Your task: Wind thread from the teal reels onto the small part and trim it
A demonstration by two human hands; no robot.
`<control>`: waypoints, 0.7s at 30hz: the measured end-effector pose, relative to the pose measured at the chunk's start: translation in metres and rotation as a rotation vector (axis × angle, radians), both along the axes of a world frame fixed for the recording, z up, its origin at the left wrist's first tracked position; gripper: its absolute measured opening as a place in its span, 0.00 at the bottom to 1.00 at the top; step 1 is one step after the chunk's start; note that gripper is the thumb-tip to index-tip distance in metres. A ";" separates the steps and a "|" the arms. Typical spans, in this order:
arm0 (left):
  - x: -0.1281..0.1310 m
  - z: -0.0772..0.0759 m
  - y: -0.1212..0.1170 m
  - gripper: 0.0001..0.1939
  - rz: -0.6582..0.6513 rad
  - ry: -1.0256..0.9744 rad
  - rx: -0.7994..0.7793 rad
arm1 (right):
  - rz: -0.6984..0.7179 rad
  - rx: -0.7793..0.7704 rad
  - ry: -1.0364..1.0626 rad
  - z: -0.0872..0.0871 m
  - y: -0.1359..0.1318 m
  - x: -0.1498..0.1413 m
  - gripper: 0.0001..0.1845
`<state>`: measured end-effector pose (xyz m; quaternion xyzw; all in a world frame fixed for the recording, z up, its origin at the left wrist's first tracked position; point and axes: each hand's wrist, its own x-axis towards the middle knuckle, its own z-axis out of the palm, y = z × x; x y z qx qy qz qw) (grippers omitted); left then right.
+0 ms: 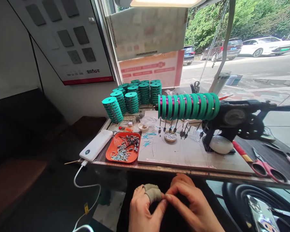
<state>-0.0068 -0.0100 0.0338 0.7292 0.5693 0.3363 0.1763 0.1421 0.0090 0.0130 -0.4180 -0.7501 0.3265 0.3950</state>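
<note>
Low over my lap, in front of the table edge, my left hand point(146, 206) and my right hand point(192, 203) meet with their fingertips pinched together. Whatever lies between them is too small or hidden to make out. Tan finger covers point(152, 192) wrap two fingers of my left hand. Above and beyond my hands, a row of green spools point(189, 106) with purple thread sits on a black hand-cranked winder point(239, 119). Small dark pieces point(183, 133) dangle on lines below the spools. Behind them stands a small bowl point(170, 136) of tiny silvery bits.
An orange tray point(108, 154) holds small metal parts, beside a white power bank point(95, 145) with a cable. Stacks of green spools point(131, 101) stand at the back. Pink-handled scissors point(268, 167) lie right. Pale blue slivers point(148, 135) lie on the board point(164, 158).
</note>
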 end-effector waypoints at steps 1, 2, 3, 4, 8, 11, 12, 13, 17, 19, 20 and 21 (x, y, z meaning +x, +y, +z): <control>-0.001 -0.001 0.000 0.06 0.003 0.061 0.055 | 0.009 0.008 -0.020 0.001 0.000 0.000 0.11; -0.002 -0.001 0.001 0.05 0.002 0.124 0.110 | 0.019 0.020 -0.041 0.001 0.001 0.000 0.11; -0.003 -0.001 0.001 0.04 -0.005 0.183 0.166 | 0.028 0.034 -0.062 0.002 0.001 0.001 0.11; -0.004 -0.001 0.001 0.04 -0.016 0.236 0.219 | 0.039 0.048 -0.081 0.003 0.001 0.001 0.11; -0.006 0.002 0.004 0.02 -0.055 0.337 0.345 | 0.049 0.050 -0.094 0.006 0.001 0.001 0.11; -0.007 0.005 0.003 0.06 -0.011 0.238 0.197 | 0.010 -0.029 -0.025 0.005 0.001 0.002 0.12; -0.008 0.006 0.002 0.09 0.017 0.182 0.107 | -0.008 -0.058 0.006 0.004 0.001 0.002 0.12; -0.009 0.005 0.000 0.10 0.039 0.122 0.012 | -0.026 -0.080 0.035 0.002 0.001 0.002 0.13; -0.012 -0.003 -0.007 0.03 0.106 -0.092 -0.217 | -0.050 -0.091 0.089 -0.001 0.001 0.000 0.13; -0.012 -0.008 -0.010 0.03 0.121 -0.140 -0.227 | -0.048 -0.066 0.086 -0.001 0.001 -0.001 0.13; -0.012 -0.010 -0.011 0.04 0.119 -0.145 -0.216 | -0.047 -0.050 0.078 -0.001 0.001 -0.001 0.13; -0.011 -0.011 -0.011 0.04 0.111 -0.140 -0.197 | -0.043 -0.032 0.065 -0.001 0.001 0.000 0.13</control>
